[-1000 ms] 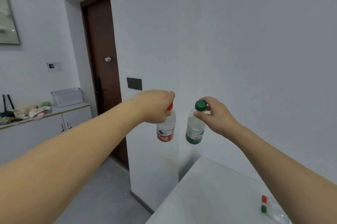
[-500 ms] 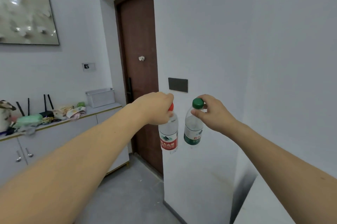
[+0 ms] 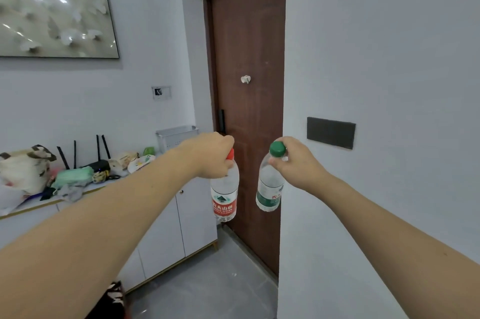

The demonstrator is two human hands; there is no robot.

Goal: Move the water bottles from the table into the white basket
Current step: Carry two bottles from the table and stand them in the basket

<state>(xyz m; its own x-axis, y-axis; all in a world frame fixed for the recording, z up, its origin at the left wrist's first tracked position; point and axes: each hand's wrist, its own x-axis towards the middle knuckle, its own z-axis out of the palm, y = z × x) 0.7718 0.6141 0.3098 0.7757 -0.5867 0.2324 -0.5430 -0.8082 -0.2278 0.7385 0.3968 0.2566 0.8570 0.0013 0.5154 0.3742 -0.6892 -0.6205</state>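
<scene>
My left hand (image 3: 210, 156) grips the neck of a clear water bottle with a red cap and red label (image 3: 225, 196), which hangs below the fist. A second clear bottle with a green cap and green label (image 3: 270, 186) hangs from my right hand (image 3: 298, 163), pinched at the neck. Both bottles are held out at chest height in front of a brown door, a hand's width apart. The white basket (image 3: 172, 137) stands on the far end of a white sideboard, behind and left of my left hand. The table is out of view.
The white sideboard (image 3: 166, 215) along the left wall carries bags, cloths and a black router (image 3: 97, 163). A brown door (image 3: 249, 85) is straight ahead, a white wall corner with a dark switch plate (image 3: 331, 132) to the right, grey floor below.
The view has swung left: the table has dropped out of sight, and the sideboard, basket and door have come closer and moved right. Both hands still hold their bottles the same way.
</scene>
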